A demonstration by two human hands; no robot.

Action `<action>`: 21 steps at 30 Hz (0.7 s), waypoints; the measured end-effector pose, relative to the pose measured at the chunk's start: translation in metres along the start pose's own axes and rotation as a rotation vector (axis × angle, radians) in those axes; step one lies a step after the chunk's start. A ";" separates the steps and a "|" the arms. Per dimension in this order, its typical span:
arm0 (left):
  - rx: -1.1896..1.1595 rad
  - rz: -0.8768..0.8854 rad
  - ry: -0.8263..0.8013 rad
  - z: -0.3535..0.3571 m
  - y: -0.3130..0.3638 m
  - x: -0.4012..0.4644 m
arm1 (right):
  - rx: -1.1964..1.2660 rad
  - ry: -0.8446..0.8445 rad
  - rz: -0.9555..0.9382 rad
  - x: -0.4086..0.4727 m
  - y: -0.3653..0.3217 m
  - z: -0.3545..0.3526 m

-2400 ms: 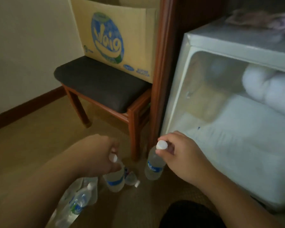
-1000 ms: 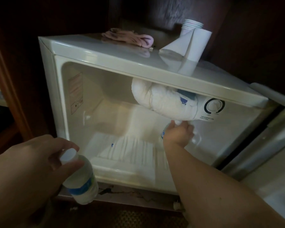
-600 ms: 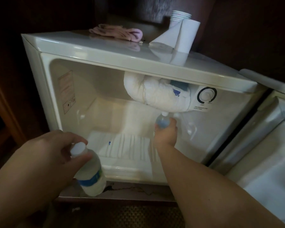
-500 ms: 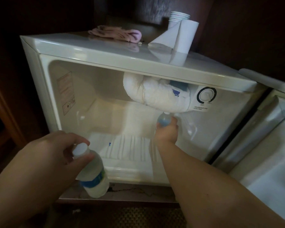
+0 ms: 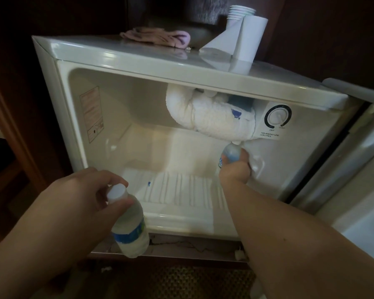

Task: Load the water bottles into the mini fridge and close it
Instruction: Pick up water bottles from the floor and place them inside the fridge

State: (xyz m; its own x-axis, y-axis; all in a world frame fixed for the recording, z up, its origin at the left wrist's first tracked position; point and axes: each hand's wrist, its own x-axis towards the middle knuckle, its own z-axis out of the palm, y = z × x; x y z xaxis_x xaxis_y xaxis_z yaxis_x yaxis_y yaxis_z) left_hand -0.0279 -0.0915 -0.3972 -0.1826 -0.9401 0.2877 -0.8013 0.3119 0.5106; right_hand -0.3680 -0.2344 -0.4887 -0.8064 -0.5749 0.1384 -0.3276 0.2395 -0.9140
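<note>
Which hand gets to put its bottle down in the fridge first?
Probably the right hand. It is already deep inside the fridge, holding its bottle upright under the frosty lump. The left hand holds the other bottle outside, in front of the fridge.

Inside the open mini fridge (image 5: 52, 87), far right: one bottle (image 5: 229, 155), under the frosted lump (image 5: 212, 121). Out front, lower left: second bottle (image 5: 130, 225). On top: cloth (image 5: 158, 37) left, paper roll (image 5: 248, 39) right.
</note>
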 end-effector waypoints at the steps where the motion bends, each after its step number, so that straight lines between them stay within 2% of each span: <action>1: 0.006 -0.001 0.008 -0.001 0.002 -0.001 | -0.030 -0.002 -0.024 -0.002 0.001 0.001; 8: 0.044 0.015 -0.031 -0.002 0.012 0.005 | -0.103 0.017 0.022 -0.011 -0.002 0.002; 13: 0.058 0.040 0.005 0.003 0.025 0.016 | -0.086 0.020 0.027 -0.015 -0.003 -0.001; 21: -0.015 -0.012 0.062 0.019 0.039 0.034 | -0.042 0.000 0.074 -0.043 0.001 -0.005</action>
State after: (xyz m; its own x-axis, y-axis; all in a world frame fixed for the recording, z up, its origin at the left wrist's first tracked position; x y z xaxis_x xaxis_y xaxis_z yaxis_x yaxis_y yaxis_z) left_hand -0.0758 -0.1142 -0.3826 -0.1370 -0.9338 0.3305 -0.7948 0.3027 0.5260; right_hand -0.3367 -0.2055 -0.4937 -0.8291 -0.5545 0.0707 -0.2870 0.3137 -0.9051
